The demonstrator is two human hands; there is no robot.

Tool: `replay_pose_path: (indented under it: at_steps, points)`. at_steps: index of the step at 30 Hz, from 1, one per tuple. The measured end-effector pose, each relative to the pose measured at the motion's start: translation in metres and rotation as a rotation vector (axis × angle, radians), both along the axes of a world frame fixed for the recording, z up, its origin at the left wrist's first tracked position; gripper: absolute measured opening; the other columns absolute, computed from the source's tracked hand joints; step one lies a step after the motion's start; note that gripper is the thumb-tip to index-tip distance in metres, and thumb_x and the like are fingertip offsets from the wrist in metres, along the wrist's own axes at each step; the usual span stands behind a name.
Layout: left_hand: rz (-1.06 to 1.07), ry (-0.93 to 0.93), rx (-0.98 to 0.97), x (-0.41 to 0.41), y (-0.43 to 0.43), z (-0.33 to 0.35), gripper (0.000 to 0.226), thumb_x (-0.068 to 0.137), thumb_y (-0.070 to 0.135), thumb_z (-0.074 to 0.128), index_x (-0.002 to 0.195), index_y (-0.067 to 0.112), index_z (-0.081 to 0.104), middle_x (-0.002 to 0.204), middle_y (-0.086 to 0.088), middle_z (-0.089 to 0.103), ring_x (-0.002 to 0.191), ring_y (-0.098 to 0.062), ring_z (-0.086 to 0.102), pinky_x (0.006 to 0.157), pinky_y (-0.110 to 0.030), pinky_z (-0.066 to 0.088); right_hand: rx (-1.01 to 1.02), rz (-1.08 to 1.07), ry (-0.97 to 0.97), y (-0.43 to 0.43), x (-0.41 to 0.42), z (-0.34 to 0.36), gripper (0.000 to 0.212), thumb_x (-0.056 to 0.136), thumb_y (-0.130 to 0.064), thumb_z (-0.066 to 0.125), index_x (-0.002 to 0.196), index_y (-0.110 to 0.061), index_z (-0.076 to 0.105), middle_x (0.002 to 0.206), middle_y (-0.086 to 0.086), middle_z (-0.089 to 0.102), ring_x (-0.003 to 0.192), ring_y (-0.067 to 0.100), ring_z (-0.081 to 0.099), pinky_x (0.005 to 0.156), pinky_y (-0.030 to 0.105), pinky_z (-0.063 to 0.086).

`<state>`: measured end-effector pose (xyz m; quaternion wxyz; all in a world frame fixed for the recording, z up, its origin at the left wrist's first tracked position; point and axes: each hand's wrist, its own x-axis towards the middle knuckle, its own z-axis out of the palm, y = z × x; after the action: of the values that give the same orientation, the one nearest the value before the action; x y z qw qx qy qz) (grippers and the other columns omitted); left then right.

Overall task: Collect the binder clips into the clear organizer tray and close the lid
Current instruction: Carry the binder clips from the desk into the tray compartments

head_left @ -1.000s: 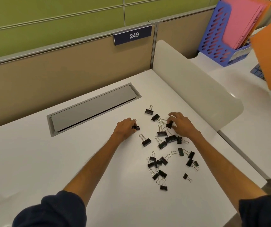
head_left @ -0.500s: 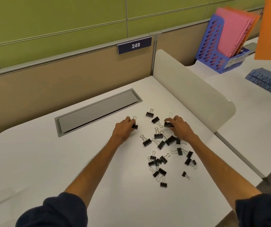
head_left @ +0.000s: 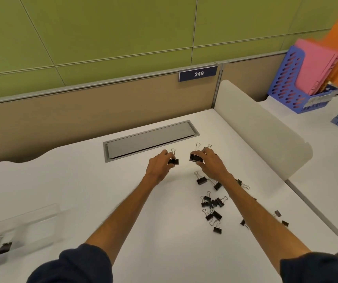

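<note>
White worktop (head_left: 82, 190) in a cubicle, with a tan partition (head_left: 61, 123) and green wall behind. Left hand (head_left: 160, 166) pinches a small black binder clip (head_left: 174, 160) by its body. Right hand (head_left: 211, 162), just beside it, grips a larger black clip (head_left: 195, 158), wire handles up; whether it holds more than one I cannot tell. Loose binder clips (head_left: 212, 203) lie scattered under and beside the right forearm. Clear organizer tray (head_left: 31, 221) sits well apart at the left edge, blurred, lid open.
</note>
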<state>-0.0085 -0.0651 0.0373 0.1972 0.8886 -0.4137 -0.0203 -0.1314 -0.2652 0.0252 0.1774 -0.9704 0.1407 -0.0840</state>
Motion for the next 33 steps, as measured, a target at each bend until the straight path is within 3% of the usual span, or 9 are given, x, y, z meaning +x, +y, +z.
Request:
replay_pose_path:
  at_steps: [7,14,20,24,33]
  points:
    - [-0.043,0.089,0.211,-0.024,0.028,-0.036,0.025,0.091,0.027,0.061,0.115,0.02,0.059,0.116,-0.001,0.057,0.1,-0.024,0.059,0.082,-0.033,0.044,0.051,-0.034,0.046,0.02,-0.022,-0.016,0.042,0.094,-0.021,0.06,0.134,-0.03,0.052,0.112,0.007,0.051,0.097,0.024,0.055,0.078,0.037,0.051]
    - [-0.106,0.117,0.296,-0.045,0.022,-0.065,0.028,0.087,0.028,0.057,0.113,0.017,0.057,0.113,-0.002,0.055,0.108,-0.023,0.052,0.08,-0.035,0.043,0.057,-0.152,0.07,-0.001,-0.069,-0.036,0.04,0.095,-0.021,0.058,0.134,-0.028,0.052,0.112,0.008,0.05,0.105,0.024,0.05,0.08,0.036,0.049]
    - [-0.093,0.005,0.182,-0.049,-0.005,-0.057,0.04,0.081,0.048,0.056,0.105,0.016,0.055,0.106,-0.001,0.053,0.1,-0.02,0.05,0.071,-0.033,0.042,0.082,-0.319,0.058,-0.039,-0.108,-0.044,0.039,0.096,-0.022,0.056,0.135,-0.028,0.052,0.114,0.009,0.05,0.103,0.025,0.051,0.08,0.035,0.046]
    - [-0.154,-0.007,0.106,-0.07,-0.047,-0.053,0.032,0.087,0.042,0.053,0.105,0.015,0.055,0.104,-0.003,0.056,0.099,-0.021,0.051,0.069,-0.034,0.042,0.072,-0.41,0.057,-0.061,-0.132,-0.045,0.039,0.097,-0.022,0.056,0.135,-0.028,0.052,0.114,0.009,0.05,0.103,0.025,0.05,0.081,0.036,0.046]
    - [-0.255,0.092,0.075,-0.142,-0.142,-0.053,0.043,0.09,0.041,0.058,0.123,0.013,0.053,0.12,-0.01,0.053,0.112,-0.026,0.048,0.088,-0.042,0.044,0.113,-0.502,0.053,-0.083,-0.169,-0.051,0.038,0.096,-0.025,0.057,0.132,-0.032,0.053,0.111,0.006,0.05,0.103,0.023,0.05,0.082,0.038,0.049]
